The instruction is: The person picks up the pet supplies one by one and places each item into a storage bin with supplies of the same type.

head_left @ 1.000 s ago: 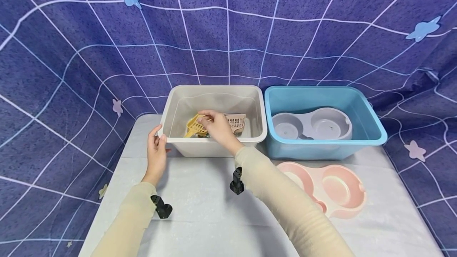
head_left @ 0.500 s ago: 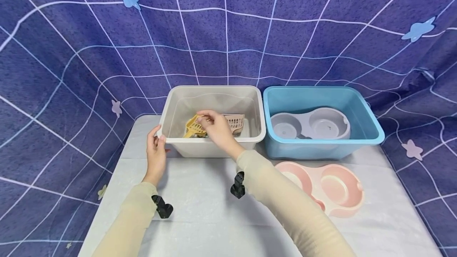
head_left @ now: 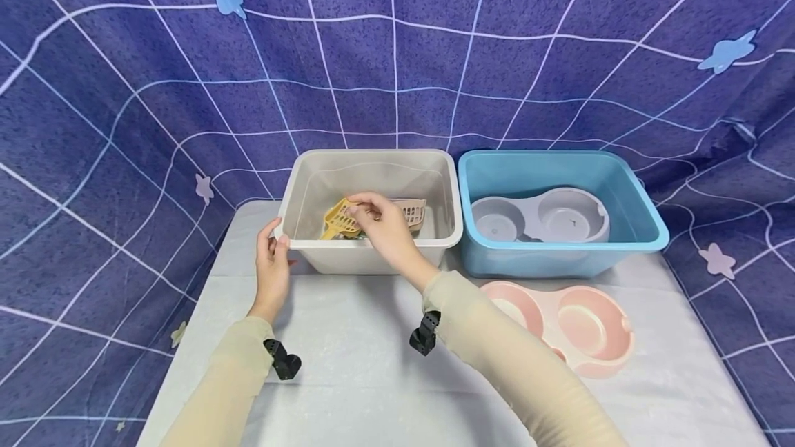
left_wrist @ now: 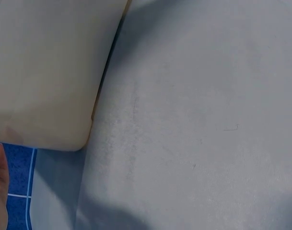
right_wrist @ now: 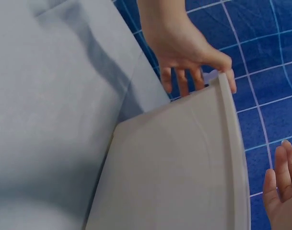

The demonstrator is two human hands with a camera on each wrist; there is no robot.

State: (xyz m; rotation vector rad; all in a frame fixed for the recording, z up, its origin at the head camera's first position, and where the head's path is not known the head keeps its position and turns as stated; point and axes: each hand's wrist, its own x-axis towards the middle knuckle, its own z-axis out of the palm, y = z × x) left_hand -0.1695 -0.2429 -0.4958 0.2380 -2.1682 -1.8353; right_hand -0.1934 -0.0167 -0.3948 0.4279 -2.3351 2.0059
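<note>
**Starry cloth (head_left: 373, 40) hangs behind a pale table (head_left: 348, 364)**

The right hand (head_left: 386, 226) is over the beige tub (head_left: 373, 178). Its fingers are loosely bent, with a little space between them, and they look bare in the right wrist view. I can't tell if a fingertip is touching anything down there.

Just by those fingers is a yellow scoop (head_left: 341, 218) with slots in it. It leans inside the tub, toward the left. On the other side of the hand is a tan scoop (head_left: 415, 214), partly hidden. Something small lies under the scoops, but too little of it shows to name.

The left hand (head_left: 272, 264) holds the front left corner of the tub by its rim, with bent fingers.

My guess is that the step in hand is a reach for the scoops. The next move calls for a good pinch on one scoop, while the left hand keeps the tub from sliding.

Farther out, a blue tub (head_left: 571, 247) sits close beside the beige one, with a gray double bowl (head_left: 530, 212) inside. In front of it, a pink double bowl (head_left: 550, 309) lies on the table, partly behind the right sleeve (head_left: 497, 350).
</note>
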